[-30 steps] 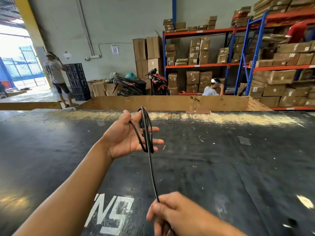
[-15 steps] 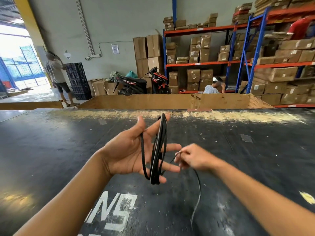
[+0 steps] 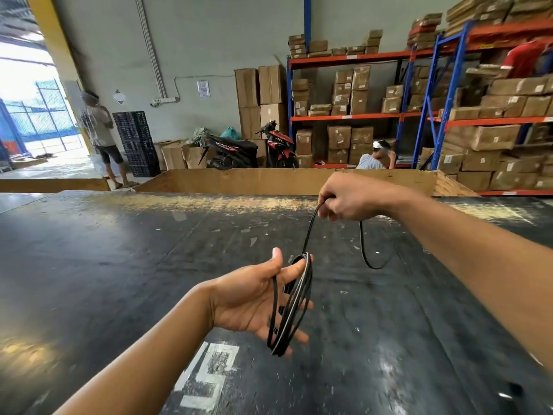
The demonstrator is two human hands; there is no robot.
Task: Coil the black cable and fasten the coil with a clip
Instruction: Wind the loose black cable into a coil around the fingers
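Note:
The black cable [image 3: 294,304] is wound in several loops around the spread fingers of my left hand [image 3: 248,298], which is held palm up over the dark table. One strand rises from the top of the coil to my right hand [image 3: 348,200], raised higher and farther back, pinching the cable. Below that hand a loose tail [image 3: 371,259] hangs in a curve. No clip is visible.
The wide black table [image 3: 119,265] has white painted marks near its front. Behind it stands a low wooden box wall [image 3: 239,181]. Farther back are shelves of cardboard boxes, a parked scooter, a seated person and a standing person at the left door.
My right hand has moved from beside the coil up and back, drawing a strand upward. The left hand with the coil has shifted slightly lower and right.

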